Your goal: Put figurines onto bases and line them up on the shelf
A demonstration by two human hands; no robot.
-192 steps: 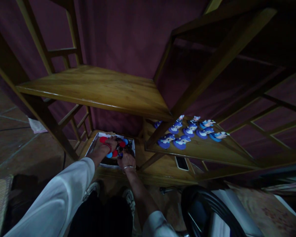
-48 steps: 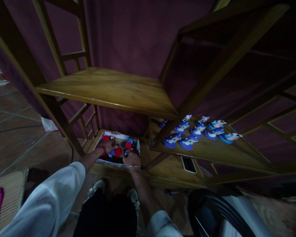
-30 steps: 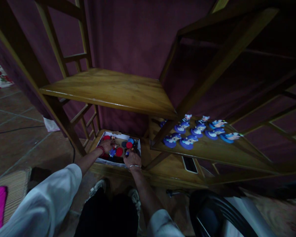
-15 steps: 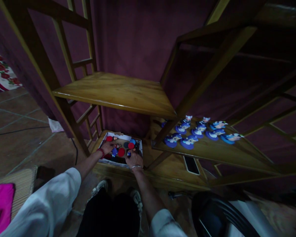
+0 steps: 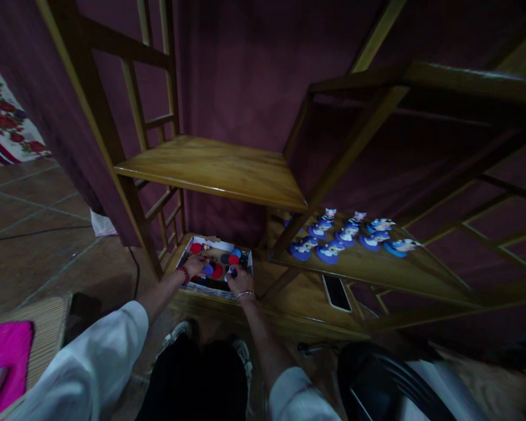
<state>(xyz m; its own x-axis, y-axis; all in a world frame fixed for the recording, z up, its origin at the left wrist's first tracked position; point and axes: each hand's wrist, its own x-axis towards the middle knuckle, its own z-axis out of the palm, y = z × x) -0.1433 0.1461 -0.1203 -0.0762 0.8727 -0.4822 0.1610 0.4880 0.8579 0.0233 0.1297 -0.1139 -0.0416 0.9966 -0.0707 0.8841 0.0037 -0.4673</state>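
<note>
A shallow white box (image 5: 251, 268) stands on the low wooden ledge, holding several small figurines on round red, blue and dark bases. My left hand (image 5: 194, 266), with a red beaded bracelet, reaches over its left side. Its fingers are closed at a figurine with a blue base (image 5: 208, 270), partly hidden beneath them. At the box's right front, my right hand (image 5: 240, 282) pinches a small dark-and-white figurine (image 5: 232, 272). A red base (image 5: 217, 271) lies between the hands, and another red base (image 5: 196, 248) sits at the back left.
Several blue-based figurines (image 5: 331, 251) stand in rows on the shelf to the right. A phone (image 5: 336, 293) lies on the ledge below. A bare wooden shelf (image 5: 214, 166) juts out above the box. A black seat-like object (image 5: 377, 380) is at lower right, pink cloth (image 5: 13, 351) at left.
The view has shifted slightly. My left hand and the blue-based figurine have moved a little rightward in the box. My right hand stays at the right front, its small figurine now showing more.
</note>
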